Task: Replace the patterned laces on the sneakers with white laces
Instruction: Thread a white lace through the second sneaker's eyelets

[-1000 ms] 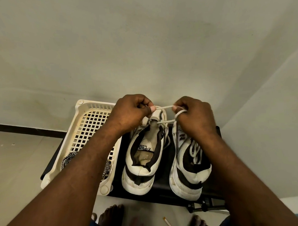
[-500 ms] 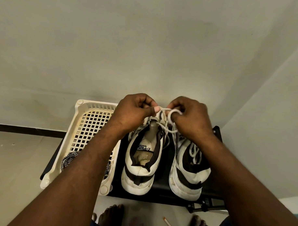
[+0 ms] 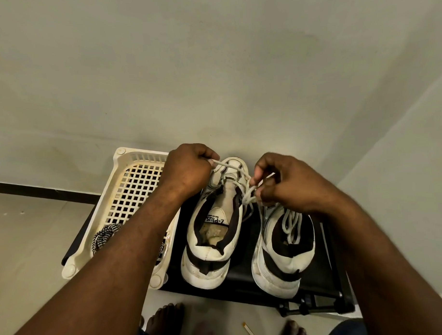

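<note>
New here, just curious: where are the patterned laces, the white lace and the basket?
patterned laces [image 3: 102, 238]: head view, coiled bundle.
white lace [image 3: 223, 164]: head view, taut strand.
plastic basket [image 3: 141, 152]: head view, far rim.

The left grip [image 3: 187, 172] and right grip [image 3: 288, 182] are bare, as are both forearms [image 3: 105, 259]. Toward six o'clock, two bare feet [image 3: 165, 319] show beside blue fabric [image 3: 346, 329].

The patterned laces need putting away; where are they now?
In the head view the patterned laces lie at the near end of the cream basket, left of both sneakers, partly hidden by the left forearm.
</note>
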